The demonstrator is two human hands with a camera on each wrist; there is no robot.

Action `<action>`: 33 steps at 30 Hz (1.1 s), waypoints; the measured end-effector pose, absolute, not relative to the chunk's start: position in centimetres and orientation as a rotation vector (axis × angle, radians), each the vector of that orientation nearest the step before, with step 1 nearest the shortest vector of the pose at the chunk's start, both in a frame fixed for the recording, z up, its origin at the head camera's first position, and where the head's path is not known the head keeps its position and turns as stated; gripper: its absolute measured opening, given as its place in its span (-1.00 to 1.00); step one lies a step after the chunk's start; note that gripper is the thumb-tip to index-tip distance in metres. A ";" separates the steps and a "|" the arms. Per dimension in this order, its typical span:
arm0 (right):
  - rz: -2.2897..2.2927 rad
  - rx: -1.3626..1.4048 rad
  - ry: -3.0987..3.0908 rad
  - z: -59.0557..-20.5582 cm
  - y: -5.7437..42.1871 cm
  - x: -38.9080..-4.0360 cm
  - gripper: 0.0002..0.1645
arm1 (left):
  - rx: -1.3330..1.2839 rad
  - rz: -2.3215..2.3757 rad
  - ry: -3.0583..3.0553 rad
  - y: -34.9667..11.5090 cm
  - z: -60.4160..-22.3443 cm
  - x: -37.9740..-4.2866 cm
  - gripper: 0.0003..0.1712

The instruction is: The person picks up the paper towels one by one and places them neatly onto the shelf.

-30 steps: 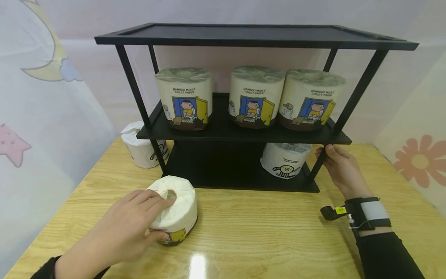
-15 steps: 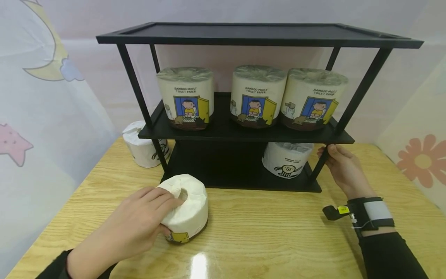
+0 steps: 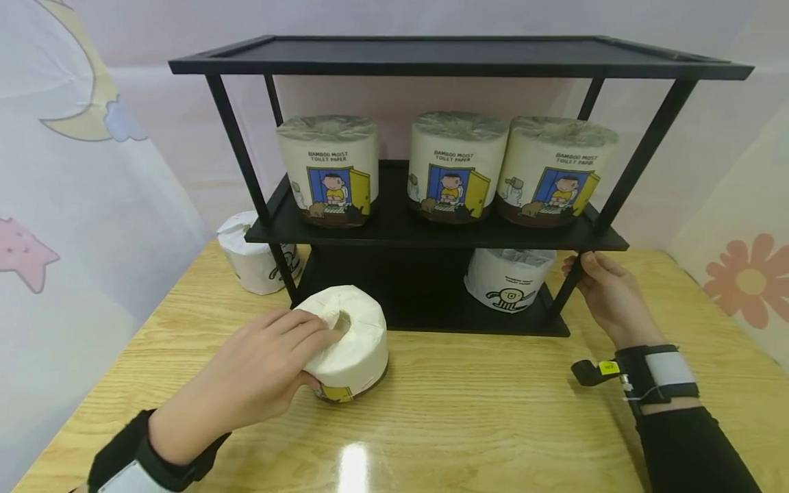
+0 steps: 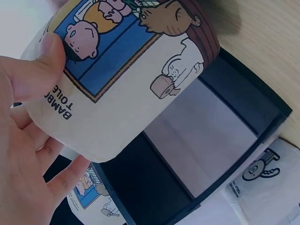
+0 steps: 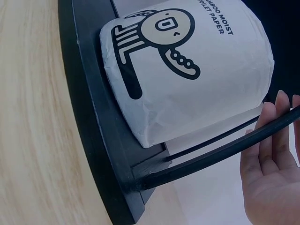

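My left hand (image 3: 265, 363) grips a wrapped toilet paper roll (image 3: 360, 349) in front of the rack's lower left corner. Its fingers reach the hole in the roll's top while the thumb (image 4: 49, 65) presses the printed side. Black and three-tiered, the rack (image 3: 431, 239) stands behind. At its right end my right hand (image 3: 610, 301) holds the front post (image 3: 566, 287), thumb in front and fingers behind. Near that post, a white dog-print roll (image 3: 508, 281) sits on the bottom shelf. The middle shelf bears three picture-print rolls, left (image 3: 329, 171), centre (image 3: 456, 168) and right (image 3: 555, 171).
Another white roll (image 3: 249, 257) stands on the wooden table (image 3: 468, 411), outside the rack's left side. The rack's top panel (image 3: 456, 51) overhangs the rolls. A patterned backdrop (image 3: 123, 205) rises behind the table.
My left hand has carried the roll rightward and away from me, up to the rack's front left corner. The right hand has kept its hold on the post.
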State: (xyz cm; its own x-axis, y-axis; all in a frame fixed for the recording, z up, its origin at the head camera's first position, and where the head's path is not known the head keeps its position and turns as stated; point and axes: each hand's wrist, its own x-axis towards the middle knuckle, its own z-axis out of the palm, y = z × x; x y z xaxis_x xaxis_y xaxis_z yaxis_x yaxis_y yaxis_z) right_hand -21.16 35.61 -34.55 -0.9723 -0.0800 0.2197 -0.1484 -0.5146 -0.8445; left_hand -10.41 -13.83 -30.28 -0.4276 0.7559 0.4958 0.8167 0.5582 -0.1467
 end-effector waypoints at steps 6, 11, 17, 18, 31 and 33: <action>2.685 0.352 -1.516 -34.7 35.7 -21.1 -0.79 | -1.259 -0.129 -2.297 -12.9 -30.1 -11.5 -0.25; 2.668 0.350 -1.541 -34.8 35.7 -21.0 -0.78 | -1.254 -0.142 -2.267 -12.2 -30.2 -12.5 -0.26; 2.651 0.343 -1.564 -34.7 35.5 -21.1 -0.79 | -1.263 -0.109 -2.261 -11.6 -30.2 -13.3 -0.24; 2.647 0.345 -1.570 -34.7 35.5 -21.2 -0.78 | -1.267 -0.100 -2.264 -11.5 -30.2 -13.4 -0.24; 2.624 0.378 -1.596 -34.6 35.7 -21.1 -0.78 | -1.237 -0.065 -2.377 -10.0 -30.4 -15.7 -0.22; 2.615 0.375 -1.619 -34.6 35.7 -21.1 -0.78 | -1.218 -0.065 -2.430 -9.7 -30.5 -16.0 -0.23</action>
State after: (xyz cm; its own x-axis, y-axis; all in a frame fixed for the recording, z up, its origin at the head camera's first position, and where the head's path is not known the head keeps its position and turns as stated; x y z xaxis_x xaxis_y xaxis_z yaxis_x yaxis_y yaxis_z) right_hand -21.08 35.73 -34.57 -0.9697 -0.0902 0.2268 -0.1628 -0.4534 -0.8763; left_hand -15.99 -9.67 -30.48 -0.5286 0.7556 0.3867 0.7752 0.6154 -0.1429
